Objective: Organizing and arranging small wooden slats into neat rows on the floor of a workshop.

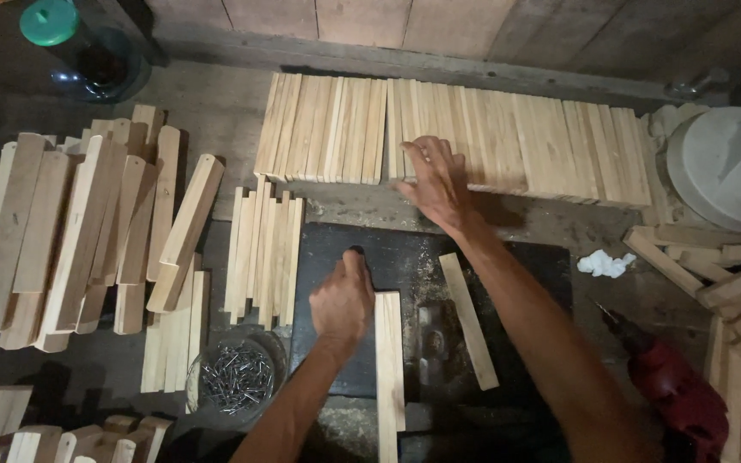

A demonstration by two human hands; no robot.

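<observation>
Nearest the camera, the left hand (342,300) is curled into a loose fist on the dark mat (328,257) of the worktop, its knuckles just beside the upper end of two pale slats (388,360) lying side by side; whether the fingers actually pinch the near slat's edge cannot be told. A single slat (468,320) lies slanted on the mat to the right, apart from the pair. A bowl of nails (235,375) stands at the mat's left corner, and a red power drill (677,393) rests low on the right.

Farther off, the right hand (437,182) is open, fingers spread flat, pressing on the long row of slats (456,137) laid edge to edge along the back wall. A loose stack of wider boards (79,231) fills the left side.

The slats look thin, stiff and light, dry and rough-sawn, so probably not slippery. One would likely lift best pinched across its narrow width near the middle, since an end grip lets it tip.
</observation>
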